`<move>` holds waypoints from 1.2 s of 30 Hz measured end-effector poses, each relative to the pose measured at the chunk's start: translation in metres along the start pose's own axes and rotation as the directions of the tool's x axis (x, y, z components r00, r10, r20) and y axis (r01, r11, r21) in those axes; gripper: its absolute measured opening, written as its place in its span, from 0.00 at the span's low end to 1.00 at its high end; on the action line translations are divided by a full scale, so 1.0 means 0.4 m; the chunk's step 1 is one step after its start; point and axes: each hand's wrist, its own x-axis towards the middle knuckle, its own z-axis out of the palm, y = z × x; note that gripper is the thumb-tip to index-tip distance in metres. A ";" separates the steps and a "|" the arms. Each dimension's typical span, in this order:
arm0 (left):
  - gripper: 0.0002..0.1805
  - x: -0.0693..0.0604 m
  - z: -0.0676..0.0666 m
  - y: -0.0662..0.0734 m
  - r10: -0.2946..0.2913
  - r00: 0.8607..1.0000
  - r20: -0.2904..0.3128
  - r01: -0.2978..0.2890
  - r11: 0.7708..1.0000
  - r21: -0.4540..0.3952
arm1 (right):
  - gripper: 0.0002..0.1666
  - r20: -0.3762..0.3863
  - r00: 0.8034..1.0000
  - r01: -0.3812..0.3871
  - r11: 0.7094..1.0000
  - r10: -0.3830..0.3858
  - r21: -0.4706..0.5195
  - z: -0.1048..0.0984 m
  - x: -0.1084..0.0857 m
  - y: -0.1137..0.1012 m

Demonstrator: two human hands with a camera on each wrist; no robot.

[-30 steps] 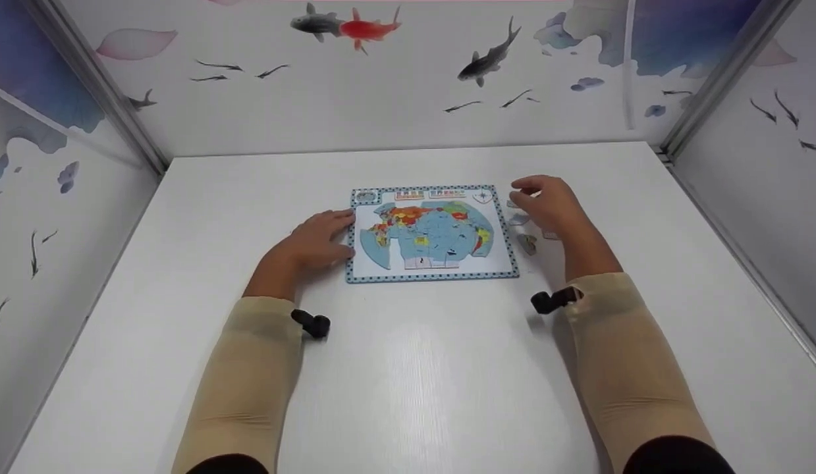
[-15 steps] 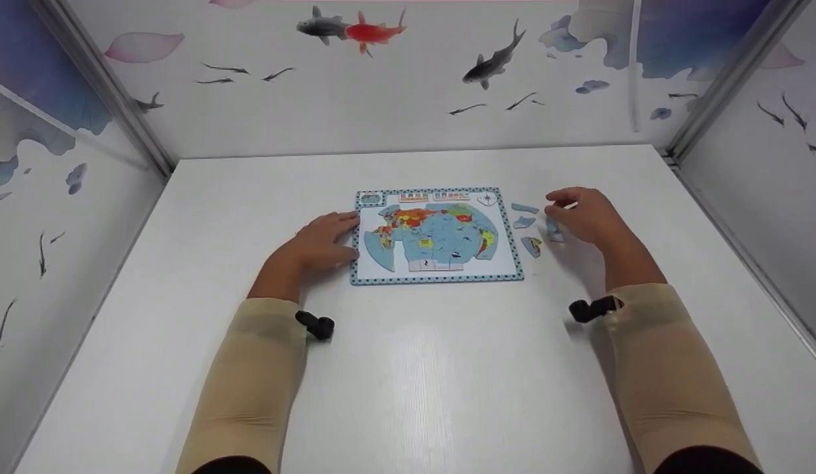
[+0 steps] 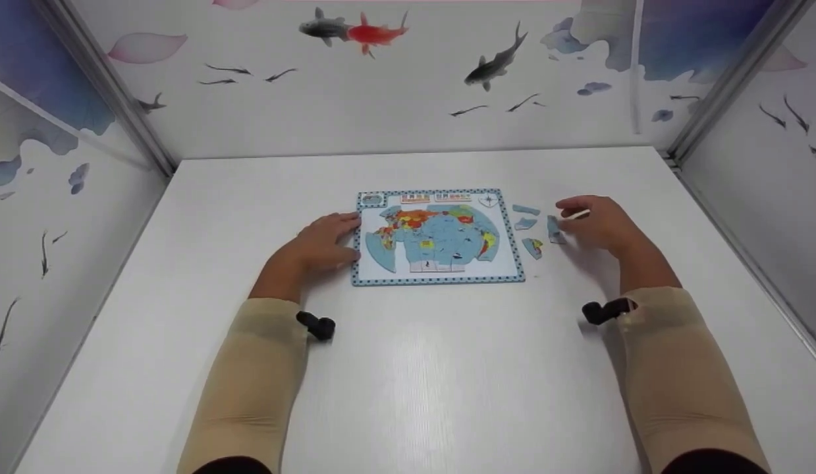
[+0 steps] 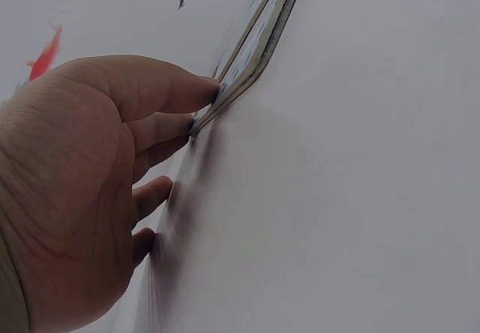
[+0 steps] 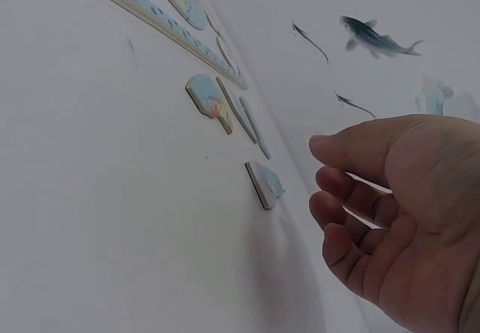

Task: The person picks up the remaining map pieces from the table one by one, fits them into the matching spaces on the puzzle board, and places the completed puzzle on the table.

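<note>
A world-map puzzle board [image 3: 440, 279] with a blue dotted border lies on the white table. The thumb and fingertips of my left hand [image 3: 319, 242] touch its left edge; in the left wrist view, the thumb [image 4: 176, 89] rests on the rim. Right of the board, my right hand [image 3: 602, 224] hovers with loosely bent fingers. The right wrist view shows nothing between its thumb and fingers. Nearest to it is a pale blue puzzle piece [image 3: 554, 230]. Three more loose pieces lie closer to the board: a long strip [image 3: 526, 210], a blue piece [image 3: 526, 224] and a multicoloured one [image 3: 533, 248].
The white table [image 3: 408, 368] is enclosed by a back wall [image 3: 394, 112] and side walls printed with fish and leaves. A white gap [image 3: 400, 255] shows in the lower left of the map. Each beige sleeve carries a small black camera [image 3: 315, 325].
My right hand has moved right and slightly nearer, away from the board's edge, uncovering the loose pieces. My left hand stays at the board. The head view has shifted slightly.
</note>
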 end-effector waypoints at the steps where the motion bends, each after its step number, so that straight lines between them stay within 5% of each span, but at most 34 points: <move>1: 0.43 0.000 0.000 0.001 -0.001 1.000 -0.001 0.001 1.000 -0.001 | 0.34 0.013 1.000 -0.003 1.000 0.003 0.006 -0.001 0.001 0.005; 17: 0.43 0.000 0.002 0.000 -0.005 1.000 -0.011 0.005 1.000 -0.007 | 0.51 0.097 0.994 -0.039 0.998 0.044 -0.045 0.012 0.004 0.017; 36: 0.42 0.001 0.001 -0.007 0.020 1.000 -0.012 -0.021 1.000 -0.002 | 0.52 0.054 0.999 0.005 0.998 -0.001 -0.067 0.030 0.002 0.000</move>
